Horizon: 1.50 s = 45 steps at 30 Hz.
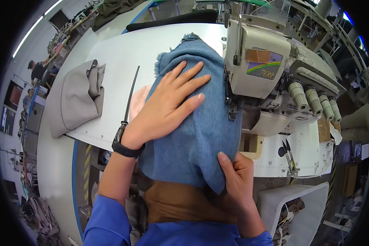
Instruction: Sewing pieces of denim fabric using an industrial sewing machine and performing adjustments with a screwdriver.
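A blue fleecy cloth [205,135] lies over the white table [123,57] and hangs off its front edge toward me. My left hand [168,106] rests flat on the cloth, fingers spread, pressing it down. My right hand [235,180] pinches the cloth's lower right edge below the table edge. The cloth's right edge runs under the presser foot [232,108] of a cream overlock sewing machine [266,69]. A black wristwatch [125,147] sits on my left wrist.
A folded grey fabric pile [76,98] lies on the table's left. A long black-handled tool [130,98] lies beside a pink piece [138,100]. Small snips [289,153] rest right of the machine. A white bin [295,205] stands lower right. A person [39,69] works far left.
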Each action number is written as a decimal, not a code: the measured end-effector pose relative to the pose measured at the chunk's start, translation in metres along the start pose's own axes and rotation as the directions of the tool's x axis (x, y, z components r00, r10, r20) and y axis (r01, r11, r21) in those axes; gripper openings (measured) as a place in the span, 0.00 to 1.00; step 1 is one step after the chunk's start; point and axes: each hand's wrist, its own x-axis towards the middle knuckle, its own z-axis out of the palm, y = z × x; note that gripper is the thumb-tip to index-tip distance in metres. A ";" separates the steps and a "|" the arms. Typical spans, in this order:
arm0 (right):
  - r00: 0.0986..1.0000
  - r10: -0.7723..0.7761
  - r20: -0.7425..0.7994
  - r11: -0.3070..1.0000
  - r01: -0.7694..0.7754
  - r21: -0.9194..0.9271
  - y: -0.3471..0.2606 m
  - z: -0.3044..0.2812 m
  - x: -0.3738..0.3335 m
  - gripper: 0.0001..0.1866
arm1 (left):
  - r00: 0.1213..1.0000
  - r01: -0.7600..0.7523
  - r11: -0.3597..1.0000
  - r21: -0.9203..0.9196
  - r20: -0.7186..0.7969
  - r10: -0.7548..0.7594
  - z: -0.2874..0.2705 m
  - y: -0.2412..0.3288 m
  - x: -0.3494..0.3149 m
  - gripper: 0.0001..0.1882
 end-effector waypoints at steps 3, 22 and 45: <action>1.000 0.002 -0.005 1.000 -0.002 -0.006 0.000 0.002 0.001 0.11 | 0.996 0.059 0.998 -0.017 -0.068 -0.060 0.004 -0.008 0.015 0.22; 0.981 -0.137 -0.138 0.989 0.127 -0.076 -0.019 0.007 0.006 0.11 | 0.820 0.082 0.884 -0.461 -0.473 -0.323 0.027 -0.058 0.056 0.11; 0.938 -0.128 -0.323 0.983 0.077 -0.165 -0.017 0.008 0.007 0.13 | 0.745 -0.307 0.308 -0.900 -0.429 -0.511 0.028 -0.070 0.043 0.05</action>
